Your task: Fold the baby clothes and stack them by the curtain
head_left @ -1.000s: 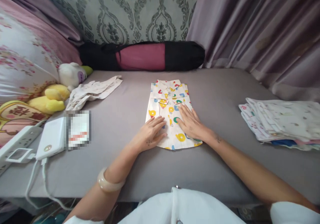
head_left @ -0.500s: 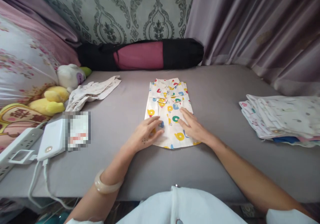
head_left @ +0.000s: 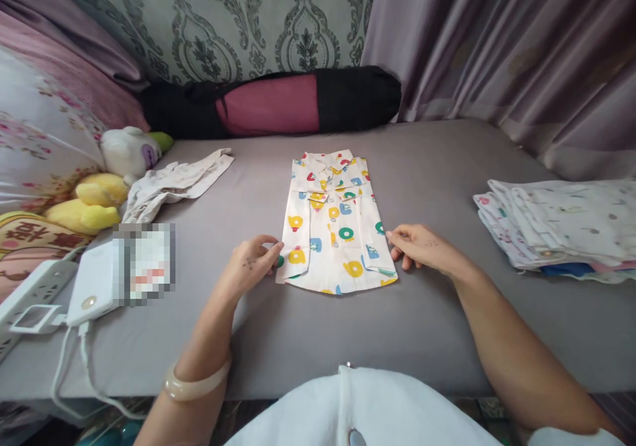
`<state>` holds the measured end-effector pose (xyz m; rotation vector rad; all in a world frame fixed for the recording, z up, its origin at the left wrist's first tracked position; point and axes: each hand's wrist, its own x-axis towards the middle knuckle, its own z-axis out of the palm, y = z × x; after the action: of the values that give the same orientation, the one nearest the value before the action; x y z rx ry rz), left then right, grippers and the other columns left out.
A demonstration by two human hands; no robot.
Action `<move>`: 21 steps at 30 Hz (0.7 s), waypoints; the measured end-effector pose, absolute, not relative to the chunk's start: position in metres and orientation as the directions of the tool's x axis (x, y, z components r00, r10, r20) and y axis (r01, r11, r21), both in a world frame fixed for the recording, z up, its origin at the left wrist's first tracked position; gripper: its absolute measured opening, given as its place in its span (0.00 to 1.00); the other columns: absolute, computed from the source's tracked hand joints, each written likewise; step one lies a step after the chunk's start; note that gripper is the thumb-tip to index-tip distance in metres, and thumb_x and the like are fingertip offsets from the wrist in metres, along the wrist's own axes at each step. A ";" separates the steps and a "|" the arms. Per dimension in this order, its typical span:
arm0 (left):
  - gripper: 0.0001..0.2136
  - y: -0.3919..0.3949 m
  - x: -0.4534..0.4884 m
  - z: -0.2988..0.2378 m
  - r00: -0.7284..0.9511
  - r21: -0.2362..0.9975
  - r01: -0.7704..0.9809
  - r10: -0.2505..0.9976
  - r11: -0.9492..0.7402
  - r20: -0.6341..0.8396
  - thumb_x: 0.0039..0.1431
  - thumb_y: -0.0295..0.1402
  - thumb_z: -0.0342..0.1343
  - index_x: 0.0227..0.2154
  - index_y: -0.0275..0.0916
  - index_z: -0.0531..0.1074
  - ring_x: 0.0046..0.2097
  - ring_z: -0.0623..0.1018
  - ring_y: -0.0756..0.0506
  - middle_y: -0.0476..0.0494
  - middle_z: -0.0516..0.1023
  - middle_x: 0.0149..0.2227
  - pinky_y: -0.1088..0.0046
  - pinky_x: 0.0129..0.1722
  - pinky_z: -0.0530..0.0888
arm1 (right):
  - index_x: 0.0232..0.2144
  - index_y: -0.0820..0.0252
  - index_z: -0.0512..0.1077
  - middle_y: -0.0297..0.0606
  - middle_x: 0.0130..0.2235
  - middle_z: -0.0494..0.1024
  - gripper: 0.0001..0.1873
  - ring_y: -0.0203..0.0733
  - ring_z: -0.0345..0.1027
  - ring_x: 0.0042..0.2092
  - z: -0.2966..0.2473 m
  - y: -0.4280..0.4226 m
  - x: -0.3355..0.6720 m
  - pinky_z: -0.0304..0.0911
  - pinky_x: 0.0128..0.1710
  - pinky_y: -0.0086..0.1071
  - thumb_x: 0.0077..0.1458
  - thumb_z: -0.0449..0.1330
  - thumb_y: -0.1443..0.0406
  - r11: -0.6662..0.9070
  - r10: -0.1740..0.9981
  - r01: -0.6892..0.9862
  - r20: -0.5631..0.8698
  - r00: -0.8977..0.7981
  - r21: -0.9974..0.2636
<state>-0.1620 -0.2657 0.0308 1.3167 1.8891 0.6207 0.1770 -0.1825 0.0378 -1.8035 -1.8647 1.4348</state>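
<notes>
A white child's shirt [head_left: 338, 234] printed with colourful letters lies flat on the grey bed surface, collar pointing away from me. Its sides are folded inward, making a narrow shape with a curved hem toward me. At the lower left edge, my left hand [head_left: 252, 262] pinches the cloth between thumb and fingers. My right hand [head_left: 424, 246] is closed at the right edge, a little higher up, thumb on top and fingers curled below. Parts of the fingertips are hidden at both edges.
A stack of folded clothes [head_left: 561, 227] sits at the right. To the left lie a crumpled pale garment [head_left: 173, 184], plush toys [head_left: 102, 201], a white charger [head_left: 94, 283] with cables and a power strip [head_left: 34, 293]. Along the wall rests a long black-and-maroon bag [head_left: 271, 105].
Both hands have moved outward from the top of the shirt to its side edges, left hand leftward, right hand rightward. The fingers, flat on the cloth before, are now closed at the edges.
</notes>
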 end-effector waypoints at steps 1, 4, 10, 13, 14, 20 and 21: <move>0.21 -0.266 -0.163 0.032 -0.164 0.750 0.555 0.931 0.360 -0.326 0.56 0.51 0.55 0.41 0.38 0.74 0.23 0.74 0.48 0.46 0.77 0.23 0.75 0.22 0.68 | 0.31 0.60 0.69 0.40 0.31 0.80 0.19 0.30 0.67 0.20 0.040 -0.184 0.176 0.56 0.16 0.23 0.60 0.57 0.50 -0.204 0.829 0.668 -0.489 -0.271 -0.715; 0.24 -0.269 -0.164 0.037 -0.065 0.791 0.500 0.926 0.352 -0.371 0.56 0.53 0.56 0.45 0.37 0.72 0.20 0.71 0.49 0.50 0.73 0.18 0.77 0.19 0.67 | 0.32 0.60 0.69 0.39 0.29 0.79 0.22 0.30 0.67 0.19 0.045 -0.186 0.178 0.54 0.14 0.22 0.57 0.59 0.46 -0.203 0.763 0.638 -0.528 -0.371 -0.742; 0.22 -0.271 -0.158 0.050 0.154 0.837 0.360 0.859 0.411 -0.488 0.54 0.51 0.59 0.44 0.38 0.73 0.21 0.72 0.51 0.46 0.78 0.25 0.80 0.17 0.66 | 0.39 0.61 0.73 0.40 0.30 0.81 0.27 0.32 0.69 0.20 0.048 -0.188 0.181 0.55 0.14 0.22 0.51 0.63 0.43 -0.229 0.505 0.590 -0.613 -0.608 -0.774; 0.20 -0.270 -0.157 0.050 0.214 0.829 0.319 0.817 0.459 -0.535 0.53 0.50 0.61 0.38 0.37 0.75 0.21 0.73 0.52 0.44 0.80 0.27 0.81 0.16 0.65 | 0.39 0.62 0.74 0.42 0.32 0.82 0.28 0.33 0.71 0.21 0.047 -0.188 0.182 0.57 0.15 0.22 0.51 0.63 0.43 -0.241 0.429 0.563 -0.607 -0.669 -0.791; 0.19 -0.270 -0.157 0.050 0.222 0.829 0.302 0.812 0.470 -0.540 0.53 0.49 0.62 0.36 0.37 0.75 0.21 0.73 0.52 0.43 0.80 0.27 0.81 0.16 0.65 | 0.39 0.62 0.74 0.42 0.33 0.82 0.28 0.32 0.71 0.21 0.047 -0.187 0.183 0.57 0.15 0.22 0.51 0.63 0.43 -0.245 0.425 0.554 -0.601 -0.677 -0.796; 0.18 -0.266 -0.160 0.047 0.144 0.856 0.107 0.844 0.505 -0.516 0.49 0.47 0.66 0.33 0.36 0.76 0.24 0.76 0.51 0.41 0.81 0.31 0.80 0.18 0.68 | 0.39 0.63 0.75 0.45 0.36 0.83 0.28 0.33 0.73 0.24 0.042 -0.182 0.189 0.58 0.18 0.22 0.54 0.61 0.44 -0.317 0.528 0.420 -0.526 -0.667 -0.850; 0.18 -0.265 -0.160 0.046 0.122 0.859 0.061 0.851 0.508 -0.512 0.49 0.47 0.67 0.33 0.35 0.77 0.24 0.76 0.50 0.41 0.81 0.31 0.80 0.19 0.69 | 0.39 0.63 0.75 0.46 0.36 0.83 0.27 0.34 0.74 0.25 0.042 -0.181 0.189 0.59 0.18 0.22 0.54 0.61 0.44 -0.341 0.549 0.386 -0.515 -0.659 -0.857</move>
<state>-0.1600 -0.2650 0.0458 0.8860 1.3376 0.7032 0.1890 -0.1807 0.0420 -1.2406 -1.7322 2.1498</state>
